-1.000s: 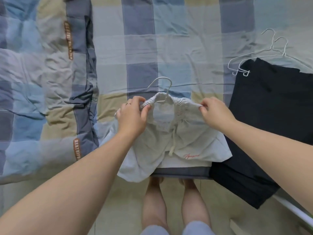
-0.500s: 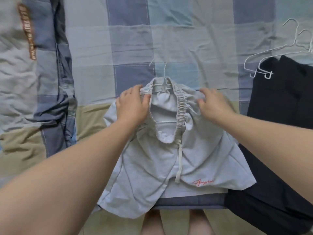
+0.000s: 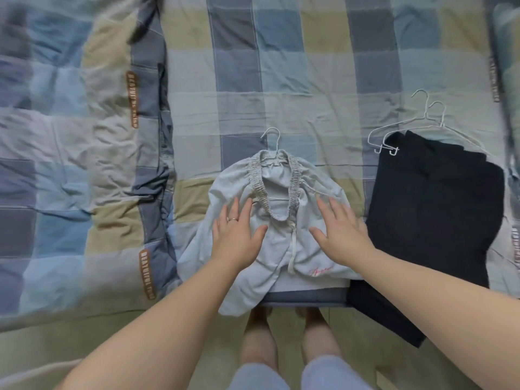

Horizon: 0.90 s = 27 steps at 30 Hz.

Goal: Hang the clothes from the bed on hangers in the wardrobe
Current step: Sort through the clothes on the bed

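Head view, looking down over the edge of the bed: pale grey shorts lie flat on the checked sheet at the near edge, right in front of the person, with their hem hanging slightly over the side. The elastic waistband is bunched around a white wire hanger, whose hook pokes out of the top and points away from the person. The left hand lies palm down on the left half of the shorts with its fingers straight and spread, a ring on 1 finger. The right hand lies palm down on the right half, its fingers fanned out too, holding nothing. Between the 2 hands a white drawstring trails down towards a small red script logo. Just beside the shorts to the right lies a folded black garment, with 2 more white wire hangers overlapping each other at its far end. A rumpled checked quilt covers the left of the bed. Below the edge, the person's bare legs stand on the floor.
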Motion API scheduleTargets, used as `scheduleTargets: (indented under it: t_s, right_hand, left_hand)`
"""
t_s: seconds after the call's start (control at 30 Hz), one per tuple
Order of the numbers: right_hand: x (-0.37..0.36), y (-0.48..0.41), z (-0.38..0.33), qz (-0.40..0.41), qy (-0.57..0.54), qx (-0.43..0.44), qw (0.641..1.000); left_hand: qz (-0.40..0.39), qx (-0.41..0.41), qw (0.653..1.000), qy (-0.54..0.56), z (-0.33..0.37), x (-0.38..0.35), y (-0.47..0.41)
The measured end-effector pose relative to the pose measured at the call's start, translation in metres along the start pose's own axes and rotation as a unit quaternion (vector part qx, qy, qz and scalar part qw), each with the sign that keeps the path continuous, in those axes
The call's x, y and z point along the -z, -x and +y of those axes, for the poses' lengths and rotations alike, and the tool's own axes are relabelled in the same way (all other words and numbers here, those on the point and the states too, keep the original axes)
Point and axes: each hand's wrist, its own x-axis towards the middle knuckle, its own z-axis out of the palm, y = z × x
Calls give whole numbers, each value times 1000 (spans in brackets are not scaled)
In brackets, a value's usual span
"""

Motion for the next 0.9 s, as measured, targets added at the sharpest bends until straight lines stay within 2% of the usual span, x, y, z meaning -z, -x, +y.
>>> scheduleTargets:
  t_s: [0.23, 0.47, 0.77, 0.9]
  right_hand:
    - [45, 91, -47, 39, 20, 18, 999]
    - [80, 162, -81, 81, 91, 116, 986]
    - [114, 199, -103, 107, 156, 284, 940]
    - [116, 214, -111, 89, 207, 371, 901]
  left_hand:
    - [35, -19, 999, -38, 5, 67, 99]
    - [110, 12, 994, -7, 9, 100, 184]
    - [170, 92, 981, 0, 21, 107, 255]
    - [219, 157, 963, 26, 31, 83, 300]
